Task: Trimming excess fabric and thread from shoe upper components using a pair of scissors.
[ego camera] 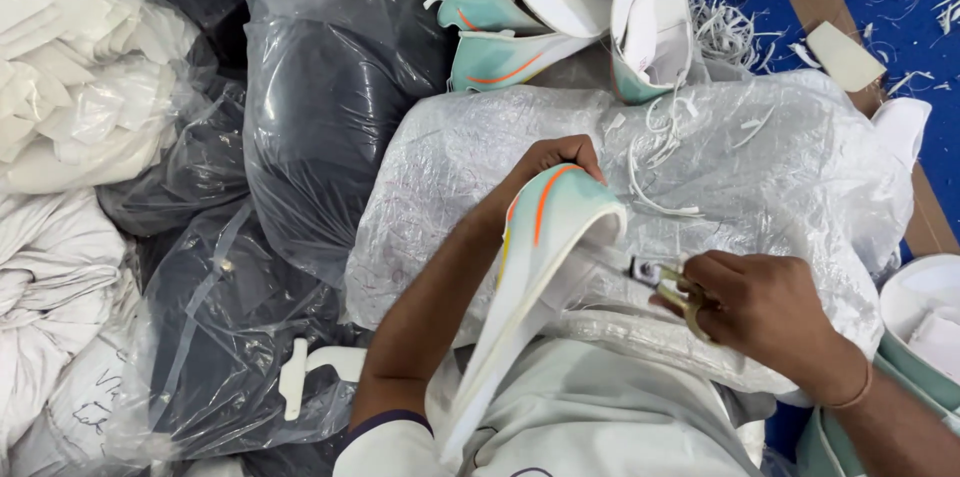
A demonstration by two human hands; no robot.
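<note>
My left hand [545,165] grips the top edge of a mint-green shoe upper [535,257] with orange and yellow stripes and a white lining, which curves down toward my lap. My right hand [765,305] holds small brass-handled scissors [668,285], their tips pointing left at the upper's white inner edge. Both hands work above a large clear plastic bag [760,187] stuffed with white material.
More mint-green and white uppers [560,7] are piled at the top. Black-filled plastic bags [330,107] and bags of white pieces [80,77] crowd the left. White trimmings [725,27] litter a blue floor at top right. Stacked uppers [920,337] sit at the right edge.
</note>
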